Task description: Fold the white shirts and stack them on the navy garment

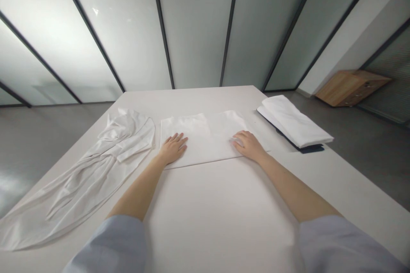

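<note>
A folded white cloth lies flat on the table in front of me, its near edge running straight across. My left hand rests on its left part, palm down with the fingers spread. On the right part lies my right hand, fingers slightly bent and apart, holding nothing. Both hands touch the cloth's top. The far part of the cloth shows slight wrinkles. Whether it is a garment or a plain sheet I cannot tell.
A crumpled white cloth stretches along the table's left side. At the right edge sits a stack of folded white cloth over a dark folded piece. The pale table stands before frosted glass panels; a wooden cabinet is far right.
</note>
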Demonstrator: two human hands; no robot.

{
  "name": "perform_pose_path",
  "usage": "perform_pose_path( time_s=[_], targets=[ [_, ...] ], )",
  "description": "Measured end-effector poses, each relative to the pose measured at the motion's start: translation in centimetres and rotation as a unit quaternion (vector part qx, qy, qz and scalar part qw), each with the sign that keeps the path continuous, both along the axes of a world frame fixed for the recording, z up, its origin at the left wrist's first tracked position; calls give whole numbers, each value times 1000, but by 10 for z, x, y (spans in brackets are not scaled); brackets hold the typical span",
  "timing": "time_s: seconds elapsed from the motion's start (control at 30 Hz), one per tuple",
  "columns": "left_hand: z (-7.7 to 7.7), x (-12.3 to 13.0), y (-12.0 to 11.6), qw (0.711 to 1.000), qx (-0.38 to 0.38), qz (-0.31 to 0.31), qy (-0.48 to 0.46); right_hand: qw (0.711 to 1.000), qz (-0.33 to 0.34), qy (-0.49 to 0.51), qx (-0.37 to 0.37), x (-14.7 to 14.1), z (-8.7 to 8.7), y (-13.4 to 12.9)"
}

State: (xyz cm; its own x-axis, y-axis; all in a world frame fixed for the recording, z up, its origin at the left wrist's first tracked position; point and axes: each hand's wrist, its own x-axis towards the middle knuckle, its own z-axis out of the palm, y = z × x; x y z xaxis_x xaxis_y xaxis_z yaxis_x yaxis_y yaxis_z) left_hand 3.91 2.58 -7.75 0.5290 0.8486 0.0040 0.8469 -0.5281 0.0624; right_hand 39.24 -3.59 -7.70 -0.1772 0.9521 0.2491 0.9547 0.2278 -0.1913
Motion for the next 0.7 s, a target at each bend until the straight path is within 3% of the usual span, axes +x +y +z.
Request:
perform_pose_path(
  time_s=[0.13, 0.27, 0.5, 0.7],
  targets=[
    [1, 3, -1, 999, -22, 33, -12, 994, 103, 24, -2, -23, 6, -7],
    [3, 16, -3, 997, -16, 79, -5, 994, 105, 22, 12, -29, 6, -6],
    [33, 67, -19, 987, -20, 146, 57, 999, -12, 45, 20, -9, -4, 5],
    [49, 101, -69, 991, -67, 24, 109, 988, -124, 90, -33, 5, -14, 16]
  ],
)
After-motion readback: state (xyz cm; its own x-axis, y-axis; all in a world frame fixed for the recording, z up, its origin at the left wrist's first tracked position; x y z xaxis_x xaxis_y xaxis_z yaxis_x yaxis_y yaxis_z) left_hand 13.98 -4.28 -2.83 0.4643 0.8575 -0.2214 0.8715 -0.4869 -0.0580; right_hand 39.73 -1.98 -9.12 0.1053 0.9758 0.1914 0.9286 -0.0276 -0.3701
